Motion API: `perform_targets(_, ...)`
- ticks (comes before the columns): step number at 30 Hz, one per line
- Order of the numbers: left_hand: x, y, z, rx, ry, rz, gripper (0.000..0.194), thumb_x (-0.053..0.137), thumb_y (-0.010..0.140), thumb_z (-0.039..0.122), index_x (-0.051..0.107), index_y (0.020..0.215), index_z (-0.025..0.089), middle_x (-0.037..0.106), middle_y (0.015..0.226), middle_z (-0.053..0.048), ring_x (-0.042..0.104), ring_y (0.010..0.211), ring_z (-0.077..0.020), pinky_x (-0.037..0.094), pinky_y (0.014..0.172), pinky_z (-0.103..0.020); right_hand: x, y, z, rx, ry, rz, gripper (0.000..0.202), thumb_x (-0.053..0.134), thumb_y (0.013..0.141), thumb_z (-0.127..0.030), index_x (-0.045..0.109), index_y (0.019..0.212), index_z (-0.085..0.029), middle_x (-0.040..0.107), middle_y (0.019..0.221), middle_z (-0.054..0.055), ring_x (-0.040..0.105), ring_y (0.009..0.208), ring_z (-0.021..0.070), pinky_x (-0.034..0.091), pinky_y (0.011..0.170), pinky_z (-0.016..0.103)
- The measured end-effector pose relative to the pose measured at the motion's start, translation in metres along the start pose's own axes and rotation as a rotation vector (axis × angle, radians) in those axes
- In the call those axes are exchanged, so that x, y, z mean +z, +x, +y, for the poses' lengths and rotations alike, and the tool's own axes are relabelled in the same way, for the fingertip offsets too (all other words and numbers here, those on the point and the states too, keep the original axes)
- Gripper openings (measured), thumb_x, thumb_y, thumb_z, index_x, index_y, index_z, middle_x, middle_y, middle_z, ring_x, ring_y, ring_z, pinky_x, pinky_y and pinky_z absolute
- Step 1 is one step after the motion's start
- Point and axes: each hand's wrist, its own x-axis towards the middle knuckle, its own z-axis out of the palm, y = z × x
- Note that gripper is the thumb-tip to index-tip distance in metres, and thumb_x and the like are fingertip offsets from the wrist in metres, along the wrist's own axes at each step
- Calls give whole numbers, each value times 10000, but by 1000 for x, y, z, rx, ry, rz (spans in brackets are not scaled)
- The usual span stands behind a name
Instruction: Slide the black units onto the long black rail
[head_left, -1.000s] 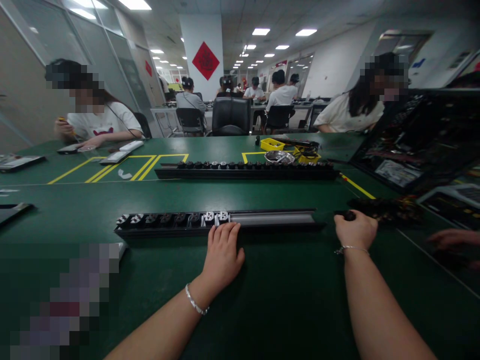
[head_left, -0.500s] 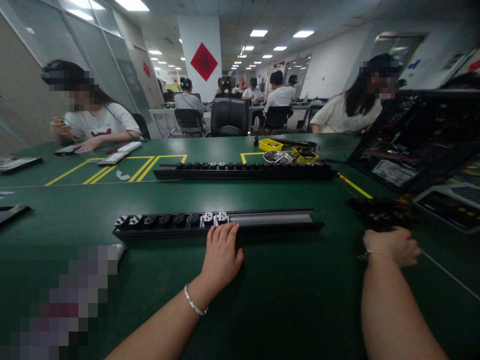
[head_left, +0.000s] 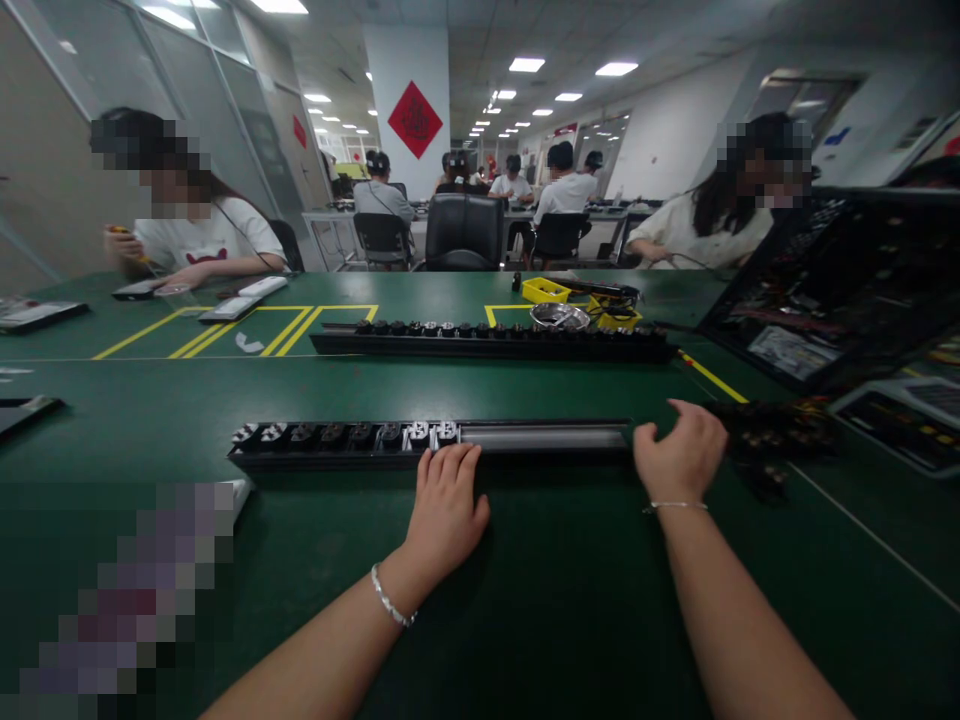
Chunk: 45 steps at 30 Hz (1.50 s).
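A long black rail (head_left: 360, 455) lies across the green table (head_left: 555, 600) in front of me. Its left half is filled with several socket modules (head_left: 352, 434); its right half is a bare grey channel (head_left: 544, 436). My left hand (head_left: 444, 505) rests flat against the rail's near edge, fingertips beside the last module. At the rail's right end sits my right hand (head_left: 681, 455), fingers curled; what it may hold is hidden. A pile of dark modules (head_left: 772, 430) lies just right of that hand.
A second rail (head_left: 495, 342) full of modules lies farther back, with a metal bowl (head_left: 559, 315) and yellow bins (head_left: 544, 289) behind it. An open black case (head_left: 832, 290) stands at the right. People sit at the far side of the table. Yellow tape lines mark the surface.
My right hand went right toward the module pile, then came back left to the rail's right end. My left hand has stayed put on the rail.
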Motion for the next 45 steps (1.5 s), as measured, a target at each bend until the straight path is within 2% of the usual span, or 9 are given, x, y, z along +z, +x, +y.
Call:
perform_targets(4,2,-1,1,2,-24,4,557,515,779,186,384,1320,177,466,1305,-102,379,1256,-273,205,1120,-548,8,-25,-63,-279,188,-212,274,450,804,-260,590,1022,-169,598,1073,117,485,1087,250,350,973,432)
perform_targets(7,4,-2,4,-29,-65,59,503,483,718,85,436,1214,154,476,1225,-118,399,1221,-276,236,1103,-550,16,-41,-100,-389,358,-331,194,467,813,-251,622,911,-186,630,982,95,517,1002,235,384,931,393)
perform_targets(12,2,1,4,-154,-230,284,361,439,610,8,445,918,196,481,985,-85,471,974,-241,431,897,-474,31,-63,-153,-356,473,-527,182,535,801,-294,639,904,-186,649,943,69,536,922,209,407,858,330)
perform_targets(16,2,4,0,-217,-329,433,325,449,600,16,410,861,207,463,930,-60,450,901,-221,432,842,-439,37,-81,-180,-398,279,-623,366,550,792,-457,639,1033,-196,639,1018,81,519,954,227,372,825,333)
perform_targets(21,6,6,-1,-244,-407,435,329,425,584,-10,401,831,208,471,920,-51,443,889,-204,421,835,-404,38,-91,-188,-358,148,-615,408,472,836,-498,639,1085,-221,632,1056,77,499,963,231,317,816,344)
perform_targets(30,6,7,0,-238,-419,383,338,415,577,-8,407,837,208,474,923,-49,442,897,-202,412,837,-400,40,-92,-187,-313,162,-539,377,460,845,-490,661,1013,-218,632,998,70,483,922,222,291,794,342)
perform_targets(38,7,6,0,-200,-405,391,357,407,567,-10,409,849,208,470,948,-54,453,924,-204,415,843,-404,43,-94,-184,-324,165,-493,336,487,836,-447,660,990,-203,627,972,75,474,909,221,288,814,347)
perform_targets(45,4,7,0,-167,-399,324,300,415,583,8,429,806,208,504,921,-55,480,940,-216,425,844,-417,42,-94,-180,-324,161,-468,339,492,832,-447,658,979,-190,637,976,79,481,908,226,279,847,349)
